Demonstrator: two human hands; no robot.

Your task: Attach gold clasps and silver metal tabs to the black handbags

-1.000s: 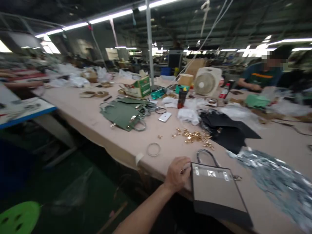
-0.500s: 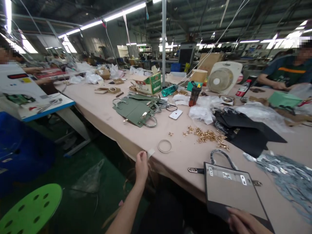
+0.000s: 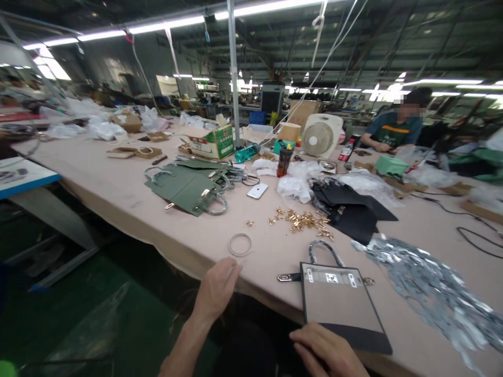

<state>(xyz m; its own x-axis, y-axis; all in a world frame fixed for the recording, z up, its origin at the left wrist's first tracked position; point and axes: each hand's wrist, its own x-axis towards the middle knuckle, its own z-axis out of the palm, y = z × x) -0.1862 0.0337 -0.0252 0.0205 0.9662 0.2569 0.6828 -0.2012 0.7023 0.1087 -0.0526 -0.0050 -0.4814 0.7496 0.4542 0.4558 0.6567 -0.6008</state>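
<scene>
My left hand (image 3: 218,287) is at the table's front edge, its thumb and fingers pinched together. A small pale strip shows faintly at the fingertips. Just beyond them lies a thin ring-shaped roll of tape (image 3: 229,246). My right hand (image 3: 328,345) is by the lower left edge of a flat handbag piece (image 3: 341,301), with thumb and fingers drawn close together; what they hold, if anything, is not visible. The piece is grey-brown with a dark border, a wrapped handle (image 3: 325,246) and metal fittings on straps at both sides.
Gold-coloured metal fittings (image 3: 304,221) lie in a heap beyond the handbag piece. Green bag pieces (image 3: 181,186), a phone (image 3: 257,191), black panels (image 3: 353,204) and grey strips (image 3: 424,277) are spread around. Farther back stand a fan (image 3: 321,136) and a seated person (image 3: 396,128).
The view has swung to the right. My left hand has turned and its fingertips are nearer the tape roll. My right hand shows more fully, beside the piece's lower left edge.
</scene>
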